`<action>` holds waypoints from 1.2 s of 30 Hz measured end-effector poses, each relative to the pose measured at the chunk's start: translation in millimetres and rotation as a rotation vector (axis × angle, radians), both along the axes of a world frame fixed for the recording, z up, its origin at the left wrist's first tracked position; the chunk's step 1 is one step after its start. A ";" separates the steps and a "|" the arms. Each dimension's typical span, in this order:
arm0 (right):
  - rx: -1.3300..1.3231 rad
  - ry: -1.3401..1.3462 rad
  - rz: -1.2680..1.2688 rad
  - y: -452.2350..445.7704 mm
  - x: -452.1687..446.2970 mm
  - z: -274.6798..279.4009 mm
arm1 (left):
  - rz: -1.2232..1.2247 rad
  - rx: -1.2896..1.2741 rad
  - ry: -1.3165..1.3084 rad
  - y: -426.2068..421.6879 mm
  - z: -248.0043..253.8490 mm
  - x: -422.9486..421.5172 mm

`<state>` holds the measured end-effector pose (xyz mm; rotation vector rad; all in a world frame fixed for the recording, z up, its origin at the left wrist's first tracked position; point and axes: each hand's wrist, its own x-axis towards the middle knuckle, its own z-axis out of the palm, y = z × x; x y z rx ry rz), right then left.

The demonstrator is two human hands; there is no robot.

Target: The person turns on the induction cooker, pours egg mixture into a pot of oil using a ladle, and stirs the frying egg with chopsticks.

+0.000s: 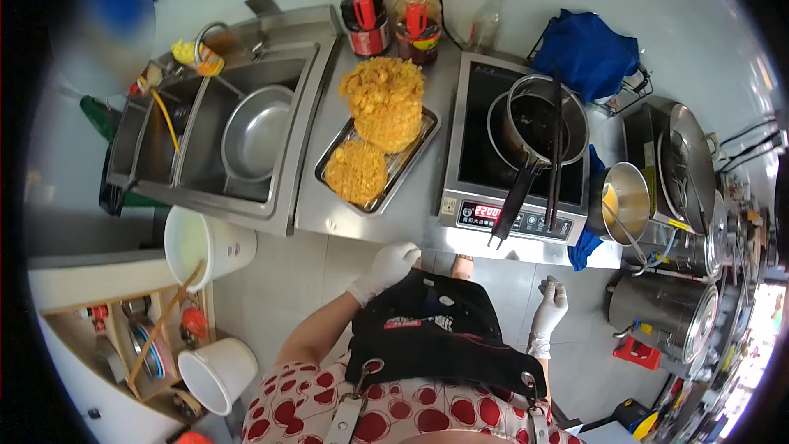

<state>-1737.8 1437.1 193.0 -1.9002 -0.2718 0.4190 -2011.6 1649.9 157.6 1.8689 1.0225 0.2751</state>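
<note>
Two white-gloved hands hang on my feed, both low, in front of the counter (pixel 339 212), and both well apart. Left hand (pixel 393 265) first: it's just off the counter's front edge, above the dark apron (pixel 427 312), fingers curled in together, and from up here I cannot tell whether they close on anything. Over to the right hand (pixel 551 312), out beside the apron below the cooker, fingers loosely bent; whether those tips meet, I can't tell either.

Now up to the food! I've got a metal tray (pixel 400 173) on the worktop, between sink and cooker, forward of the left hand. One golden, crusty piece (pixel 356 173) lies at its near end, and a heap of the same (pixel 385 107) rests toward the far end.

Right of that, the induction cooker (pixel 474 148) is lit, its red display reading 2200. A pan (pixel 536 119) sits on it, black handle pointing my way, long dark sticks (pixel 557 148) lying across. Beside the cooker I spot a steel bowl (pixel 631 197) with something yellow inside.
</note>
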 end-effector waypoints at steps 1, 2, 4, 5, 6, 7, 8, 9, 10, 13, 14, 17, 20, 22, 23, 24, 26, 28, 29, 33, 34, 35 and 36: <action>-0.008 0.009 0.022 -0.5 7.0 0.5 | 0.007 -0.092 0.066 -2.7 4.4 4.1; 0.004 -0.006 0.040 -0.4 14.9 0.5 | 0.026 -0.097 0.073 -8.1 4.3 6.9; 0.032 -0.019 0.063 0.5 31.5 0.7 | 0.058 -0.077 0.033 -11.9 2.4 16.0; 0.049 -0.012 0.065 -0.3 40.2 2.1 | 0.086 -0.019 0.009 -17.0 0.6 22.0; 0.064 -0.007 0.065 -1.4 48.3 4.2 | 0.092 -0.014 0.011 -20.7 -0.7 26.7; 0.082 -0.014 0.067 -1.5 56.3 6.0 | 0.117 -0.019 -0.002 -25.0 -2.5 32.2; 0.085 -0.014 0.073 -3.1 65.0 6.6 | 0.142 -0.025 -0.014 -28.8 -4.7 37.7; 0.081 -0.022 0.084 -4.9 73.5 6.5 | 0.148 -0.022 -0.015 -31.8 -7.3 42.4; 0.076 -0.029 0.093 -6.5 80.4 6.8 | 0.149 0.010 -0.013 -34.4 -9.6 45.9; 0.073 -0.032 0.104 -7.4 96.4 14.9 | 0.184 0.014 -0.004 -40.7 -6.7 56.4; 0.071 -0.040 0.112 -9.0 102.0 15.7 | 0.226 -0.015 0.003 -42.2 -5.5 59.8; 0.128 -0.015 0.132 -13.3 116.3 12.4 | 0.288 -0.075 0.003 -47.2 -8.8 63.1; 0.095 -0.039 0.166 -17.9 128.7 11.4 | 0.323 -0.006 -0.044 -51.4 -5.3 67.8; 0.061 -0.028 0.183 -15.8 133.4 18.5 | 0.373 -0.044 -0.099 -55.6 -7.5 69.0; 0.070 -0.028 0.184 -14.4 136.1 20.8 | 0.440 -0.086 -0.143 -55.8 -8.5 71.6; 0.078 -0.026 0.189 -11.8 138.1 22.7 | 0.422 -0.087 -0.148 -54.7 3.0 78.8; 0.099 -0.043 0.200 -6.4 139.9 30.5 | 0.596 -0.257 -0.332 -55.9 26.6 85.1; 0.121 -0.078 0.245 -0.9 140.5 39.0 | 0.556 -0.195 -0.323 -51.7 32.3 90.8; 0.131 -0.093 0.260 0.3 140.9 39.7 | 0.614 -0.206 -0.368 -49.4 47.8 98.7; 0.122 -0.170 0.317 0.6 141.7 41.5 | 0.605 -0.203 -0.424 -39.7 95.8 122.3; 0.118 -0.167 0.309 -0.3 142.0 40.9 | 0.590 -0.175 -0.450 -38.4 101.7 129.7; 0.116 -0.186 0.318 -1.6 142.4 40.1 | 0.583 -0.180 -0.444 -35.0 101.0 135.1; 0.111 -0.204 0.330 -4.0 142.4 38.9 | 0.510 -0.118 -0.444 -32.2 99.3 139.5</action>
